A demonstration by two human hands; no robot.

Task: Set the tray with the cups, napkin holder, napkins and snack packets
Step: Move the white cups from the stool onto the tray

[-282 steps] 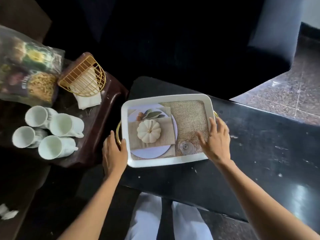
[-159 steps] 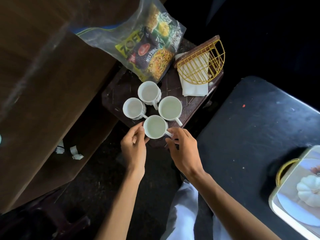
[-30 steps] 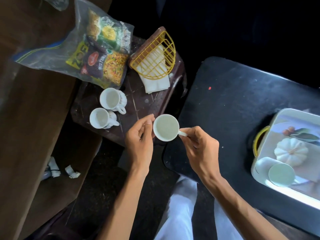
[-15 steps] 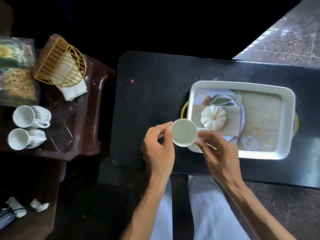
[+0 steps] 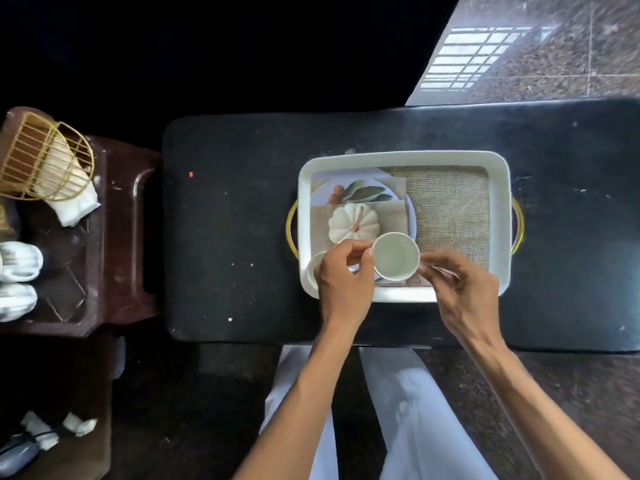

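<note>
I am looking straight down at my two hands over a white tray (image 5: 500,216) on a dark desk (image 5: 235,209). Both hands are clamped on one white cup (image 5: 396,261). My left hand (image 5: 341,275) pinches the cup's rim from its left side. My right hand (image 5: 460,289) pinches at its right side, where I take the handle to be, though the fingers hide it. The cup sits upright over the tray's near left part; I cannot tell whether its base has touched down.

Under my left hand, at the tray's near left corner, a second cup (image 5: 313,271) peeks out, mostly hidden. Well to the left of my left hand, on a brown side table (image 5: 117,237), lie two more cups (image 5: 17,278). Beyond them is the gold wire napkin holder (image 5: 45,157), with white napkins (image 5: 74,206) under it. No snack packets are clearly in view.

To place this cup well, I judge I should lower it level, just beside the hidden cup without knocking it. Then I should loosen the left pinch first and let go of the handle side last. Both forearms reach forward from the bottom of the view, wrists bent slightly inward.
</note>
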